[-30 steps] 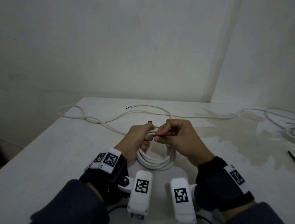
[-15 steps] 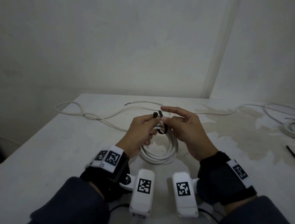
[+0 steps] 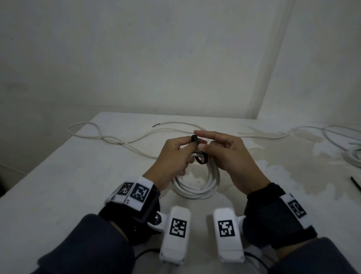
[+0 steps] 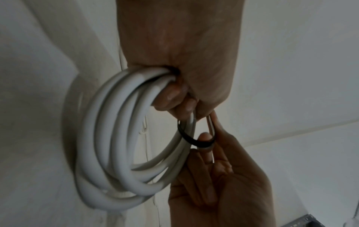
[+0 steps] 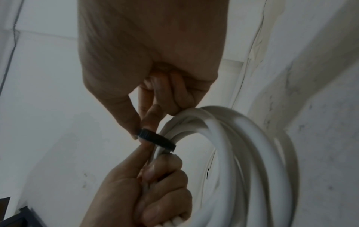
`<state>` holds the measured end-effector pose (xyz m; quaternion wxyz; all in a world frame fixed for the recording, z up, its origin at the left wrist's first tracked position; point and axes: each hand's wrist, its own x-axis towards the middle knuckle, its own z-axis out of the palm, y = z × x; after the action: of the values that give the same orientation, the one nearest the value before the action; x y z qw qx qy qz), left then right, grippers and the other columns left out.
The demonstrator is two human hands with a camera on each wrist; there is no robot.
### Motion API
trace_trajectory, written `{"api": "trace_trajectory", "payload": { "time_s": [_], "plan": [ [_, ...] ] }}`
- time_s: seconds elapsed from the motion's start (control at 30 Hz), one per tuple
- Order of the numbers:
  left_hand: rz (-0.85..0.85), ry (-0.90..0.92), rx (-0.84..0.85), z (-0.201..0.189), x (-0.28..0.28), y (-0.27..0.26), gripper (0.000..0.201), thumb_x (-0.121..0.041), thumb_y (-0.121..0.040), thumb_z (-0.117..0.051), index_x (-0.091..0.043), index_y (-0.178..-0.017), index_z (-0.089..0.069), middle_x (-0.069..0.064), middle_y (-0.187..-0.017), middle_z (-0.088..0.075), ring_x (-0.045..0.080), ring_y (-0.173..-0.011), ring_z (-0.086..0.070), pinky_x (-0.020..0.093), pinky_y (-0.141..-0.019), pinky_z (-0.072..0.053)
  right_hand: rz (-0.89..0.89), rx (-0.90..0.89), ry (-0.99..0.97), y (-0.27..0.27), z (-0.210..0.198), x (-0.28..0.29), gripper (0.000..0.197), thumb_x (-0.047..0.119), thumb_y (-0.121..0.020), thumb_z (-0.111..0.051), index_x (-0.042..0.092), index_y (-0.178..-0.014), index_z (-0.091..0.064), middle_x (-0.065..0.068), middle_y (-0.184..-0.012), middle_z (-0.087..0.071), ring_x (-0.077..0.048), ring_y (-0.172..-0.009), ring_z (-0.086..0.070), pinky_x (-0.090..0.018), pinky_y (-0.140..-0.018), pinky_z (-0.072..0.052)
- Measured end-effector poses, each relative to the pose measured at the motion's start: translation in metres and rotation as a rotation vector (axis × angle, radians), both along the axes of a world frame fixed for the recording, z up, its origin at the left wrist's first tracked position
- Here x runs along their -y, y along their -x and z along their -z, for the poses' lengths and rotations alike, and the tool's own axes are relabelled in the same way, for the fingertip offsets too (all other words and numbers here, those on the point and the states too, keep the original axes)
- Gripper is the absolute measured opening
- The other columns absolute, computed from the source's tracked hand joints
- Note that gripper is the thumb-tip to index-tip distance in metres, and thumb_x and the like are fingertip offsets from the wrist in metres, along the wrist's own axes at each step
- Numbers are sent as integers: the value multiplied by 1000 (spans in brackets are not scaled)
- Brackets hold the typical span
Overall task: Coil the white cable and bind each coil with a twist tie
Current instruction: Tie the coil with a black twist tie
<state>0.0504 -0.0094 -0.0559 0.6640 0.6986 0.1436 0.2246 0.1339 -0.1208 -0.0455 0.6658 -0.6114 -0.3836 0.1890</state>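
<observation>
You are holding the white coil (image 3: 196, 185) in the centre of the head view, its lower loops resting on the white table (image 3: 49, 193), and your left hand (image 3: 170, 159) is clenching the top of the bundle with its fingers curled round the strands. What has changed over the last second is the tie: a second ago both hands were pinched together over it at the top of the coil, and now the black twist tie (image 3: 201, 158) is looping round the strands with one end sticking up above your left thumb. Your right hand (image 3: 230, 159) is opening up from that pinch, index finger stretching out straight toward the upper middle of the frame, while in the right wrist view its thumb and a fingertip are meeting on the black band (image 5: 155, 139). In the left wrist view the band (image 4: 194, 138) is hanging slack below the strands, not cinched. So the wrap looks made but not yet twisted shut; you are likely bringing the two ends together next. The uncoiled cable (image 3: 117, 140) is trailing across the upper left of the table, and another coil (image 3: 358, 159) is lying at the right edge.
</observation>
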Motion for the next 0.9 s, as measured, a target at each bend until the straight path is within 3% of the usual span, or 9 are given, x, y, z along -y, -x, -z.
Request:
{"api": "trace_trajectory", "payload": {
  "time_s": [0.13, 0.27, 0.43, 0.5, 0.6, 0.7, 0.9],
  "plan": [
    [-5, -43, 6, -2, 2, 0, 17, -20, -97, -51, -14, -93, -66, -12, -38, -43, 2, -34, -30, 14, -37, -21, -19, 2, 4, 1, -2, 1, 27, -6, -87, -58, 4, -111, -67, 8, -45, -56, 3, -58, -61, -13, -64, -42],
    [-8, -68, 3, -3, 3, 0, 18, -20, -97, -50, -16, -93, -67, -12, -37, -44, 2, -33, -32, 14, -37, -22, -18, 18, 15, 3, -8, 3, 26, -10, -86, -56, 0, -107, -66, 8, -42, -52, -1, -43, -53, -7, -49, -39],
    [-5, -121, 8, -4, 5, 0, 19, -22, -98, -50, -17, -91, -67, -13, -38, -46, 2, -33, -34, 15, -36, -24, 5, 16, 21, 3, -8, 2, 26, -11, -83, -55, 7, -96, -68, 0, -47, -54, -19, -51, -53, -17, -52, -44],
    [-10, -140, 6, -3, 4, 0, 20, -23, -98, -50, -17, -90, -67, -13, -39, -47, 2, -34, -35, 15, -37, -24, -8, 1, 14, 5, -10, 2, 25, -12, -84, -53, 5, -97, -66, 0, -47, -54, -17, -48, -52, -17, -49, -42],
    [-17, -164, 17, -2, 4, -1, 21, -23, -98, -50, -17, -93, -69, -12, -41, -45, 2, -34, -34, 15, -37, -25, -23, -43, 8, 8, -13, 3, 23, -14, -87, -47, -1, -101, -60, 5, -41, -51, -3, -32, -42, -12, -36, -31],
    [-13, -183, 41, -2, 4, 0, 22, -20, -98, -49, -13, -94, -69, -11, -43, -49, 2, -35, -34, 14, -37, -25, -8, -64, 18, 7, -11, 1, 23, -10, -87, -49, 3, -101, -61, -6, -48, -49, -7, -28, -32, -15, -32, -23],
    [-20, -189, 51, -2, 6, -1, 21, -19, -98, -50, -15, -88, -68, -11, -43, -50, 2, -35, -36, 13, -36, -26, -28, -130, 24, 3, -9, 2, 26, -8, -86, -47, 4, -101, -64, -15, -69, -48, -10, -33, -32, -16, -35, -23]
  ]
}}
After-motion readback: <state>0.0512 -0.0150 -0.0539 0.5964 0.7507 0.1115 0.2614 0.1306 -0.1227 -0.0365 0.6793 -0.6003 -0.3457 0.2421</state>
